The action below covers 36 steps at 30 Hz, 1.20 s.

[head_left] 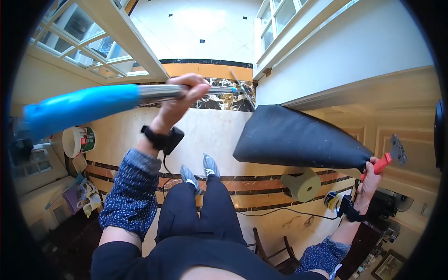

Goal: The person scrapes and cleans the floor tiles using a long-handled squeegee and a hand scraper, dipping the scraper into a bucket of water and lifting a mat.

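My left hand [186, 93] is wrapped round the metal pole of a long tool [161, 92]. The pole has a thick blue grip [84, 105] on its left end, and its thin far end reaches over the dark marble strip. On the right, my right hand [369, 175] is closed round a red handle [382, 163] with a grey metal piece at its tip. The gathered neck of a black bag [298, 137] meets this same hand, and the bag hangs out to the left, beside the white door panel. Both wrists wear black devices with cables.
A glass-paned door [93, 42] stands open at the upper left, and another [275, 23] at the upper right. A white bucket [72, 141] and bottles [88, 193] are at the left. A pale green stool [303, 184] and a wooden chair [275, 252] stand lower right.
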{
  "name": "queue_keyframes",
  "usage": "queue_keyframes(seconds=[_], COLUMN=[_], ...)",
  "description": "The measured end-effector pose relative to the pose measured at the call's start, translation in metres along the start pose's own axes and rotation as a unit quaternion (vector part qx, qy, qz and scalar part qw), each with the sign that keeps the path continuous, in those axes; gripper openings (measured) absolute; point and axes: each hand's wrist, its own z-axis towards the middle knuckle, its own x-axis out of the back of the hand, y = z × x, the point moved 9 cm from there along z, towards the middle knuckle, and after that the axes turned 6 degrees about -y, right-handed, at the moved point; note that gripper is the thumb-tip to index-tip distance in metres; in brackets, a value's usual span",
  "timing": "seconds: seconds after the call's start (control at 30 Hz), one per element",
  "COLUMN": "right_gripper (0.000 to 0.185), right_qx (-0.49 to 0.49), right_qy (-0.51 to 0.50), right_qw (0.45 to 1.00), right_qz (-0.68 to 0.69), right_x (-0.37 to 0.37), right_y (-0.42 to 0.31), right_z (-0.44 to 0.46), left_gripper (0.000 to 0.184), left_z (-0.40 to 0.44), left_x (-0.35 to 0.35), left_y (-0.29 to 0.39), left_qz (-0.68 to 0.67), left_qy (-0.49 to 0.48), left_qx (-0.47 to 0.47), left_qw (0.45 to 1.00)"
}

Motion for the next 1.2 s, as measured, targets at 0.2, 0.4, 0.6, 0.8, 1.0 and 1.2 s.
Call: queue_keyframes(seconds=[0.2,0.4,0.6,0.8,1.0,1.2], right_gripper=[0.017,0.015,0.011,0.01,0.012,0.016], right_qx=[0.006,0.039,-0.041,0.048,-0.047,0.011], right_qy=[-0.024,-0.005,0.029,0.114,0.104,0.09], right_qw=[0.998,0.995,0.991,0.97,0.977,0.986], right_qz=[-0.055,-0.094,-0.123,-0.211,-0.181,-0.143], right_x=[-0.016,0.0,0.013,0.045,0.111,0.159], right_y=[0.002,0.04,0.091,0.111,0.171,0.173], right_z=[-0.009,-0.035,-0.069,-0.077,-0.057,-0.073], left_gripper=[0.026,0.023,0.02,0.02,0.022,0.023], left_z=[-0.031,-0.139,-0.266,-0.3,-0.247,-0.139], left_x=[0.033,0.152,0.26,0.279,0.197,0.083], left_y=[0.008,0.071,0.128,0.143,0.178,0.145], left_qz=[0.089,0.107,0.158,0.04,-0.018,-0.052], left_qy=[-0.115,-0.088,0.052,0.141,0.176,0.1], left_qx=[0.01,0.036,0.058,0.046,-0.059,-0.118], left_qw=[0.989,0.99,0.984,0.988,0.983,0.987])
